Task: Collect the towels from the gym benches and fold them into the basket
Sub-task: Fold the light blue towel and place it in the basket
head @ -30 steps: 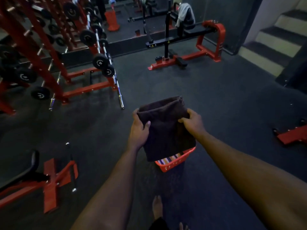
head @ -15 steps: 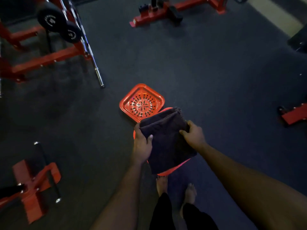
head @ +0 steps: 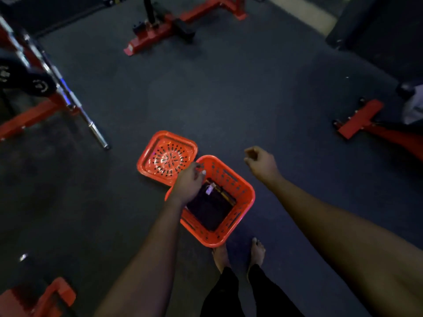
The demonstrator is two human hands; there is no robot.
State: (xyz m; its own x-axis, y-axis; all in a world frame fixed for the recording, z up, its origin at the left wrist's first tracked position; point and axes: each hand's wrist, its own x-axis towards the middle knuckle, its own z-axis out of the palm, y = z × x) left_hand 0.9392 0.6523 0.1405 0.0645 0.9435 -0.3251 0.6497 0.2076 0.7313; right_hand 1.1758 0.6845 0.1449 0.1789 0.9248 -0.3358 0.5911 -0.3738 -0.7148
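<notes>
Dark folded towel [head: 209, 208] lies in the orange basket [head: 242, 202]: soft, light, limp; best pinched at the folded edges. Left hand [head: 188, 185] loosely curled above it, right hand [head: 261, 163] half-curled; both empty.

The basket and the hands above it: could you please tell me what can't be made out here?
- Basket, head view: the dark towel hides whatever lies beneath.
- Left hand: its back hides the grip.
- Pale tag on the towel: too small to read.
- Weight rack: cut off at the left edge, blurred.

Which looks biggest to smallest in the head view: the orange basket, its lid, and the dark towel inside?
1. orange basket
2. lid, slightly smaller, though it lies farther away, so unsure
3. dark towel, clearly smallest
</notes>
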